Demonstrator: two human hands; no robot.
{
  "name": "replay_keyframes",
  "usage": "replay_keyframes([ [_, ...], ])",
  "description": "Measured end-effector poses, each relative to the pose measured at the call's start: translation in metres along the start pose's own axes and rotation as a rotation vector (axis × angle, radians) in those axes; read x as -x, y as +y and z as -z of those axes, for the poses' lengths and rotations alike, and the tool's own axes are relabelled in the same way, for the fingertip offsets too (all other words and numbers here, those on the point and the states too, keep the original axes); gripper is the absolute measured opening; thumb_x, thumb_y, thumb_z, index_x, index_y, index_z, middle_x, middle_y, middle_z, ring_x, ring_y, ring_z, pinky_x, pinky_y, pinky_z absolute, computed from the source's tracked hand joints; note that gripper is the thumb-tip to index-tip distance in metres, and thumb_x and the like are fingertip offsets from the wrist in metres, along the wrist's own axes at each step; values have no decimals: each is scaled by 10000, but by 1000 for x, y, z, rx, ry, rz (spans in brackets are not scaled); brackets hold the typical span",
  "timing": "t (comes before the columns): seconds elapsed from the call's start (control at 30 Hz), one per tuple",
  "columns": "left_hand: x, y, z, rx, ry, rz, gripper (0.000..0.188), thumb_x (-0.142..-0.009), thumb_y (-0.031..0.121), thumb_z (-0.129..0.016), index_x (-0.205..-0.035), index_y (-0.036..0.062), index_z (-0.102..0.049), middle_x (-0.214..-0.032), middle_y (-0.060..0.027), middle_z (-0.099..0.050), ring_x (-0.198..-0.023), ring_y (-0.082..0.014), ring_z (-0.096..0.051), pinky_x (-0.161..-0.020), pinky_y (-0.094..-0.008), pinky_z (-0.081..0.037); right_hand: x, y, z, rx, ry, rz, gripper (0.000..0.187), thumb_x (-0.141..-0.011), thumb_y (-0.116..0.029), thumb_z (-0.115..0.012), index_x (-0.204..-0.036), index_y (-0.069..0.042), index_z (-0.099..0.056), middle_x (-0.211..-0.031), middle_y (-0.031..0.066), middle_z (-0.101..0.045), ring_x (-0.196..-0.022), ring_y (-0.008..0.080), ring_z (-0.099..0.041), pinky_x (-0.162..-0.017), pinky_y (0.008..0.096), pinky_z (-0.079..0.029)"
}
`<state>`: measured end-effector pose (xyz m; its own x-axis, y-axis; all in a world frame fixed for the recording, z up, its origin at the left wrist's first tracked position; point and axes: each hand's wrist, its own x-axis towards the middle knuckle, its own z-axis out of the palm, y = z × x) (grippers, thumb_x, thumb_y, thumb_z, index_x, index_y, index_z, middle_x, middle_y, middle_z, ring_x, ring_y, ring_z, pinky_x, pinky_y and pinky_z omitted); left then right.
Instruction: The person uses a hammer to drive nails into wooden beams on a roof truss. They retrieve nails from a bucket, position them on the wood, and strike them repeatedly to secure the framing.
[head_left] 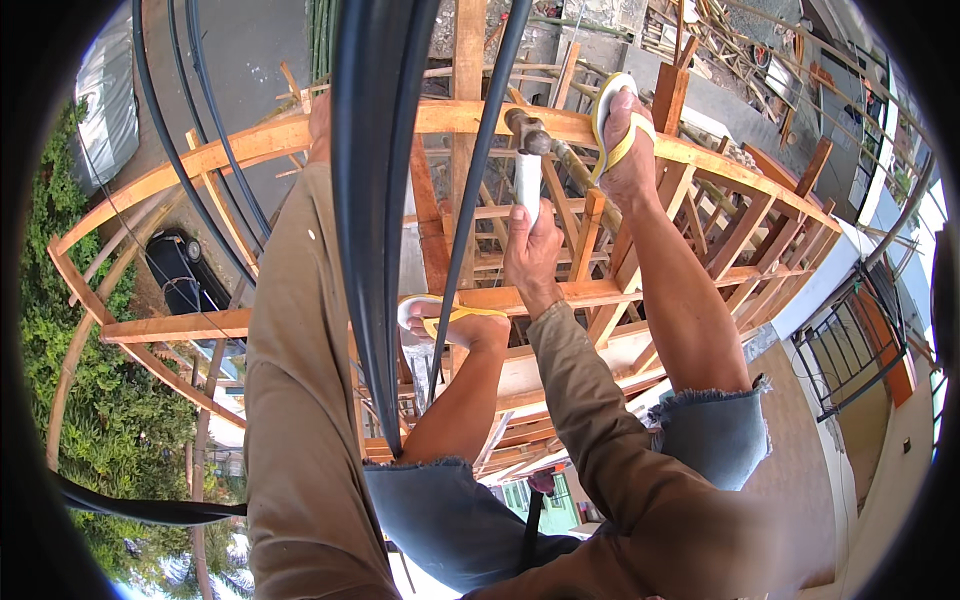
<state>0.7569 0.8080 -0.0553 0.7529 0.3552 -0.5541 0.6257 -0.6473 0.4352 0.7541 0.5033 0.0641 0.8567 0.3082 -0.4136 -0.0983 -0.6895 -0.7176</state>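
Note:
A hammer (528,180) with a white handle and a dark metal head is in my right hand (533,250), whose fingers wrap round the handle. The hammer head overlaps the far edge of a curved wooden beam (450,117); whether it touches the wood, I cannot tell. My left arm, in a long brown sleeve, stretches forward to the same beam. Only a strip of my left hand (319,128) shows at the beam, beside the thick black cables, and its fingers are hidden. My right foot, in a yellow-strapped flip-flop (607,110), rests on the curved beam.
Thick black cables (375,200) run close in front of me, between my arms. Below spreads an open timber frame (640,285) with gaps between its members. Far down lie a road (260,50) and a dark car (186,270). A wall with a metal railing (845,345) stands at right.

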Motion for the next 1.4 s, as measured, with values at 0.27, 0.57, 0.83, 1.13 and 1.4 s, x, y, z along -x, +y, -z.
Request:
replay_keyframes([
  [0.27, 26, -8, 4, 3, 21, 152, 570, -909, 528, -530, -1065, 14, -722, -924, -245, -722, -925, -428, -690, -812, -517, -529, -11, 4, 3, -178, -98, 189, 437, -1041, -502, -466, -1003, -67, -480, -620, -3, -465, -489, 124, -453, -461, 266, -420],
  [0.57, 19, -8, -1, -83, -63, 192, 593, -902, 542, -537, -1044, 1, -732, -945, -265, -711, -916, -424, -686, -812, -518, -525, -15, -74, 36, -760, 200, 501, 537, -1002, -599, -463, -1002, -62, -488, -708, 50, -559, -522, 99, -477, -438, 220, -380],
  [0.83, 5, 12, 6, -86, -63, 64, 595, -903, 537, -527, -1013, -12, -728, -898, -261, -713, -894, -429, -690, -780, -529, -527, 9, -50, 19, -432, 125, -46, 444, -1026, -505, -508, -1001, -62, -491, -650, -9, -460, -524, 72, -444, -454, 222, -381],
  [1.13, 6, -27, -24, -107, 42, 81, 578, -913, 566, -521, -962, 36, -743, -887, -219, -728, -865, -385, -702, -810, -502, -531, -2, 6, -1, 87, -43, 53, 366, -1032, -351, -554, -951, 6, -532, -607, 110, -539, -536, 204, -562, -524, 357, -441],
  [1.4, 6, -32, -25, -75, 19, 146, 551, -921, 538, -519, -923, 35, -746, -896, -213, -732, -876, -384, -704, -805, -501, -530, 0, 27, -5, -50, -121, 138, 416, -1017, -429, -562, -992, -16, -512, -617, 104, -549, -537, 207, -551, -490, 359, -432],
])
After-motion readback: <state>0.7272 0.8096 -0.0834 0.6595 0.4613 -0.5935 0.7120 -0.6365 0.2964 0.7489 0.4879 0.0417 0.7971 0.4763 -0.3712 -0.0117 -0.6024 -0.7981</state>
